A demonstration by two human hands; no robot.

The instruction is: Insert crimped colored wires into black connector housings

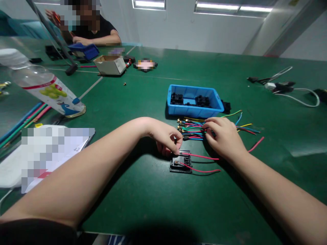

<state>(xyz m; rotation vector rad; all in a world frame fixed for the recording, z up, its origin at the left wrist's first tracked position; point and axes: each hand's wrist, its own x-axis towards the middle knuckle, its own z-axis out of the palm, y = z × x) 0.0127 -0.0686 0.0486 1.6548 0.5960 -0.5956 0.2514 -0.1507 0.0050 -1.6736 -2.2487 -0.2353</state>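
A black plastic part (181, 167) lies flat on the green table, with two red wires (201, 157) running from it to the right. My left hand (170, 141) is at its upper left edge, thumb and fingers pinched near the end of the upper red wire; what lies between the fingertips is too small to make out. Behind the part is a bundle of coloured wires (192, 129) with brass-coloured ends on the left. My right hand (222, 136) rests over the middle of this bundle, its fingers bent onto the wires, and its fingertips partly hide what they touch.
A blue bin (195, 110) with black parts stands behind the wires. At left are a plastic bottle (51, 88), papers (58, 153) and long coloured wires. A white box (111, 66) and a seated person (102, 30) are farther back. Cables (281, 86) lie at right.
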